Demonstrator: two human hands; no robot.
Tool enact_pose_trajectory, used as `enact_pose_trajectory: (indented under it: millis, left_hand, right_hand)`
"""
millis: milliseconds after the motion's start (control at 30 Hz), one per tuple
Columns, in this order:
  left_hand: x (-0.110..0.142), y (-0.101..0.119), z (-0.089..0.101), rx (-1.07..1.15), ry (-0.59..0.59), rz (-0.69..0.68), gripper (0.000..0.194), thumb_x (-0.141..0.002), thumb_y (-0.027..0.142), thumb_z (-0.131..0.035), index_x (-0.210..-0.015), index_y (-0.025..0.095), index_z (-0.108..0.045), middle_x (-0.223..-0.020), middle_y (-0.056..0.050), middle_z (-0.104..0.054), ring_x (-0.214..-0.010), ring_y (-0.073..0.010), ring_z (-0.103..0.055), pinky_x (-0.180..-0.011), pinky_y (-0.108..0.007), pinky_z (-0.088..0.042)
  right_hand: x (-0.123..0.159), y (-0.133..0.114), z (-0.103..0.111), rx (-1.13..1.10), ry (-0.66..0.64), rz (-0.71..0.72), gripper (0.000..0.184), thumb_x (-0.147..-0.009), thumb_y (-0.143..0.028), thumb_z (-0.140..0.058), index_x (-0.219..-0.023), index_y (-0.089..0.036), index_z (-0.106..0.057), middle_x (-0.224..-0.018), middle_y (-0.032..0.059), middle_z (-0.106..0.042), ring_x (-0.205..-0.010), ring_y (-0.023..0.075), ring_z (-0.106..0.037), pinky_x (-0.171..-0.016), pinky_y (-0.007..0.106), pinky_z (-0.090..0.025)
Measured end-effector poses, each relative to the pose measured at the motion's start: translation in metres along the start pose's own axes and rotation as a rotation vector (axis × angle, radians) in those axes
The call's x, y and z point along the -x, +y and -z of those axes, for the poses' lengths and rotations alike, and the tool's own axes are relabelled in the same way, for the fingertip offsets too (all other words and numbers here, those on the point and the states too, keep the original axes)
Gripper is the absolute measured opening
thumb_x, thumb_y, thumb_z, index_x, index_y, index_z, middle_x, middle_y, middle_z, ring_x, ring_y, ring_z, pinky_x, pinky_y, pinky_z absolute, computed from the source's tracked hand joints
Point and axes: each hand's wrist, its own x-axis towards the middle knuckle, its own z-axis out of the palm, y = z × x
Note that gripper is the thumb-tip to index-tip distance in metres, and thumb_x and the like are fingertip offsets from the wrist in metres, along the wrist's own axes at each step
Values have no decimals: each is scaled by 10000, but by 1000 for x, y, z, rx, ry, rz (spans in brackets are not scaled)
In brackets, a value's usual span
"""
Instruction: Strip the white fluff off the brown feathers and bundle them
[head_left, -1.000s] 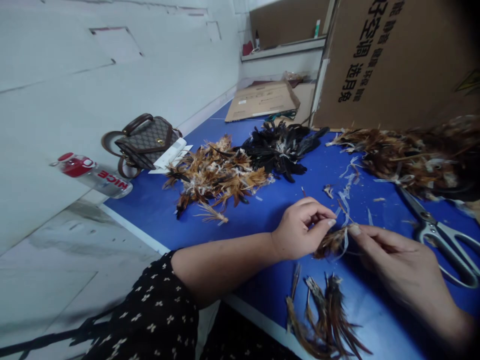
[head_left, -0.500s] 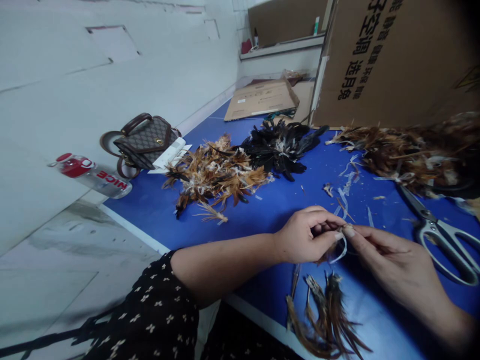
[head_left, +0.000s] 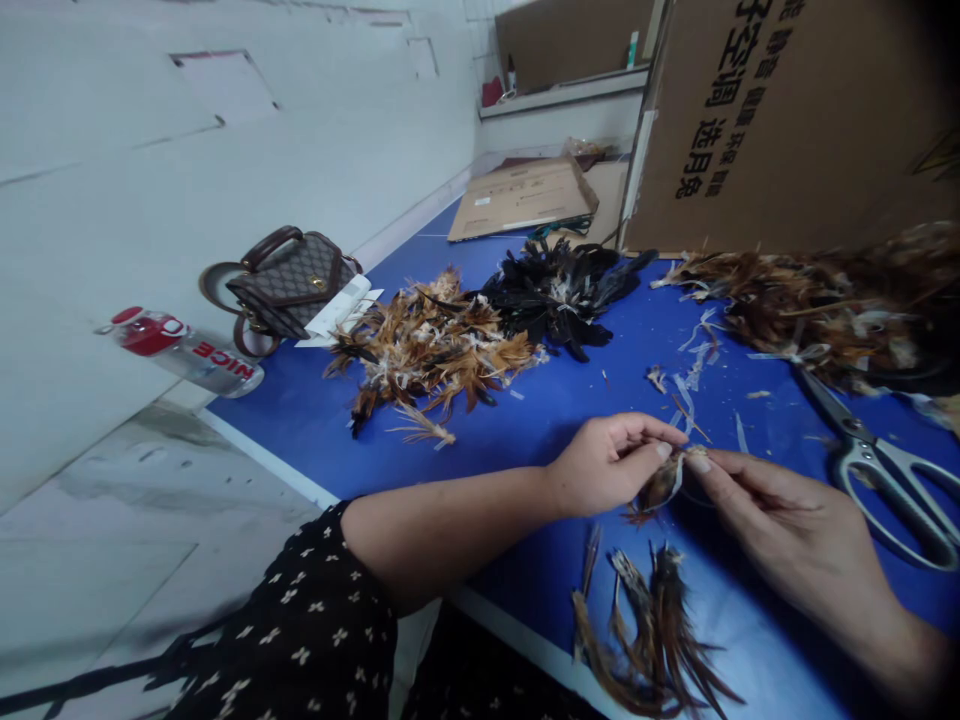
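My left hand (head_left: 604,465) and my right hand (head_left: 780,530) meet over the blue table (head_left: 540,420), both pinching a small brown feather tuft (head_left: 660,488) with a pale strip at its top. The fingertips of the two hands nearly touch at the tuft. Just below the hands lies a small pile of long dark brown feathers (head_left: 649,630) near the table's front edge. Large metal scissors (head_left: 881,470) lie to the right of my right hand.
A heap of orange-brown feathers (head_left: 431,345) and a heap of black feathers (head_left: 559,285) lie further back. More brown feathers (head_left: 817,300) are piled at the right before a cardboard box (head_left: 780,120). A handbag (head_left: 281,280) and a bottle (head_left: 184,350) sit at the left.
The hands have drawn closer together around the tuft, which was more spread out a second ago and is now bunched between the fingertips. The pale strip's loop has tightened.
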Motion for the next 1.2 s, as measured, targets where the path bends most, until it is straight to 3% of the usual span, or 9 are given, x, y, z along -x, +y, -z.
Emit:
enact_pose_trajectory:
  millis: [200, 400, 500, 567, 733, 900, 967, 1100, 1200]
  left_hand:
    - [-2, 10, 2, 274, -105, 242, 710, -708, 533, -1085, -1174, 108, -759, -883, -63, -779, -726, -144, -735, -732, -296, -570]
    - [-3, 19, 1, 294, -116, 280, 672, -610, 433, -1133, -1079, 109, -777, -776, 1, -702, -602, -61, -549, -572, -238, -357]
    - [-4, 20, 3, 263, -141, 285, 641, -631, 406, -1122, -1086, 110, -781, -775, 12, -684, -604, -50, -513, -576, -231, -345]
    - [-4, 18, 4, 186, -137, 264, 588, -696, 396, -1092, -1116, 119, -788, -789, 12, -683, -632, -61, -538, -611, -234, -407]
    - [-4, 7, 3, -81, -114, 71, 287, -897, 225, -898, -1149, 139, -791, -919, -31, -737, -827, -113, -674, -846, -273, -546]
    - [2, 1, 1, -398, -66, -60, 308, -976, 270, -798, -1267, 175, -758, -869, 18, -671, -720, -96, -569, -727, -252, -479]
    - [4, 2, 0, -372, -24, -41, 318, -980, 283, -795, -1270, 183, -713, -844, 37, -640, -701, -91, -553, -694, -242, -459]
    - [3, 5, -5, -194, 38, 101, 287, -914, 276, -866, -1064, 189, -638, -838, 30, -654, -713, -94, -597, -671, -231, -450]
    - [0, 8, -6, -116, 34, 190, 322, -880, 297, -910, -965, 191, -618, -753, 54, -617, -663, -81, -534, -652, -226, -416]
  right_hand:
    - [-1, -5, 3, -52, -76, 35, 412, -960, -588, -811, -977, -200, -948, -865, 85, -897, -704, 190, -842, -718, 194, -659]
    - [-1, 1, 5, -50, -106, 40, 460, -961, -634, -799, -1030, -206, -954, -952, 105, -917, -793, 229, -883, -801, 229, -698]
    - [-1, 2, 7, -41, -135, 56, 458, -981, -635, -791, -1082, -219, -955, -1005, 100, -924, -830, 238, -892, -807, 235, -705]
    - [-1, 1, 9, -43, -152, 78, 442, -996, -623, -784, -1090, -226, -954, -1018, 95, -926, -843, 242, -897, -820, 242, -713]
    - [-3, 2, 11, 6, -147, 229, 344, -1040, -522, -755, -1083, -241, -948, -1037, 78, -928, -842, 240, -906, -855, 263, -729]
    - [-3, 7, 7, 79, -94, 330, 250, -1034, -439, -748, -1071, -286, -943, -1020, 64, -926, -802, 289, -903, -801, 365, -764]
    - [-2, 9, 5, 107, -69, 347, 227, -1031, -407, -747, -1080, -302, -942, -1033, 57, -926, -781, 293, -898, -790, 379, -763]
    - [-1, 14, 4, 117, -37, 419, 205, -1033, -359, -769, -1152, -301, -926, -1060, 40, -927, -776, 256, -892, -784, 348, -748]
    - [0, 15, 4, 132, -44, 442, 216, -1045, -351, -761, -1189, -299, -915, -1102, 42, -927, -810, 257, -897, -806, 355, -749]
